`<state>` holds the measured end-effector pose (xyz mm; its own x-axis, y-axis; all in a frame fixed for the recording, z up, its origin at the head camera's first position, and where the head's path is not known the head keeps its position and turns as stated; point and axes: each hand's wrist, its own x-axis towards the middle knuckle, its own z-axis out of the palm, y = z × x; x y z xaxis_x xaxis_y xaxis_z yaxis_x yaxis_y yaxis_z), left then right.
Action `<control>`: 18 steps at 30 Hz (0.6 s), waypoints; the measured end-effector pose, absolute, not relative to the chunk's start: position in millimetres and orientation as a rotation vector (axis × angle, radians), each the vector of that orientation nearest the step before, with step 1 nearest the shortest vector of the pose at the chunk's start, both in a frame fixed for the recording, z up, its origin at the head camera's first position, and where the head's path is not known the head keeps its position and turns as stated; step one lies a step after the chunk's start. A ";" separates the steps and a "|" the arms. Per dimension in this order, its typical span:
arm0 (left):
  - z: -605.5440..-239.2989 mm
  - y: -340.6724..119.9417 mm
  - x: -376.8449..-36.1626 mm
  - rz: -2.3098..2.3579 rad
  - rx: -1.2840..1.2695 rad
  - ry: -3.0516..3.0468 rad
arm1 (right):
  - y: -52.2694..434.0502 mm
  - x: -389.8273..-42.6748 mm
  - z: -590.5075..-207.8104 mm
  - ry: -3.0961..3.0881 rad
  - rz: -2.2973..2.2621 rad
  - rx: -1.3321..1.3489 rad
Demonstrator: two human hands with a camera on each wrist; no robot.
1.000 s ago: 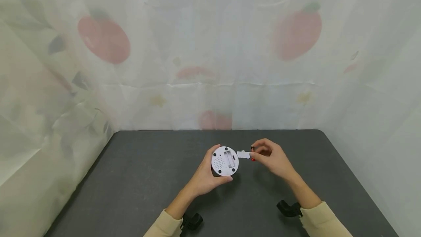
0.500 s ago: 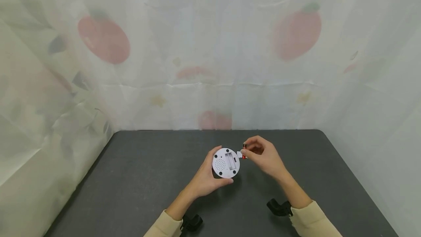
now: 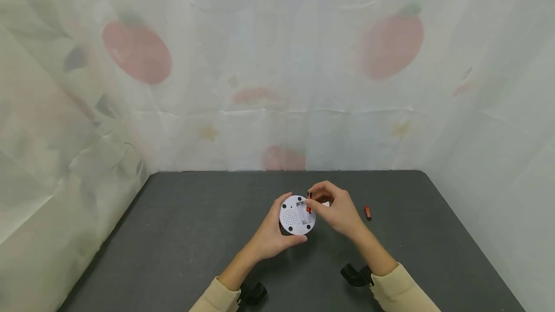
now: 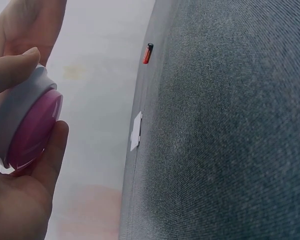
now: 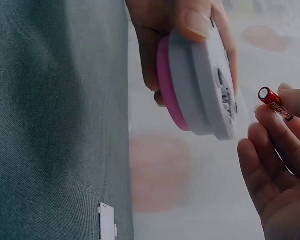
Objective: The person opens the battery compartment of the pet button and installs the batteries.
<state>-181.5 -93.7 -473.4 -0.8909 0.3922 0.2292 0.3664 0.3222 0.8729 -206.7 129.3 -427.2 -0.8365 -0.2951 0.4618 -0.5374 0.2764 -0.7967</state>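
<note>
Above the table point(image 3: 195, 235), right hand point(image 3: 336, 211) pinches a battery point(image 3: 309, 202) upright beside the left hand's point(image 3: 270, 235) gripped round device point(image 3: 297, 214).

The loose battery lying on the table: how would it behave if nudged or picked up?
The loose battery is a small smooth cylinder lying on its side on the flat table, so it would probably roll if nudged. It looks rigid, and likely slippery, needing a fingertip pinch.

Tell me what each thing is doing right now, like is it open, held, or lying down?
Round gadget: held up off the table, battery slot open and empty.
Left hand: grips the round gadget by its rim.
Right hand: pinches a battery.
Battery: held close to the open slot, not in.
Spare battery: lying loose on the table.
Slot cover: off, lying flat on the table.
</note>
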 end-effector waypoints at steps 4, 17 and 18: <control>-472.9 -93.6 -181.3 1.663 0.742 2.532 | 124.6 -205.4 -429.9 -2.317 1.556 0.773; -471.1 -92.0 -180.9 1.687 0.746 2.519 | 117.8 -203.7 -436.4 -2.334 1.377 0.878; -471.1 -91.9 -181.0 1.686 0.739 2.518 | 117.6 -203.2 -436.4 -2.339 1.364 0.883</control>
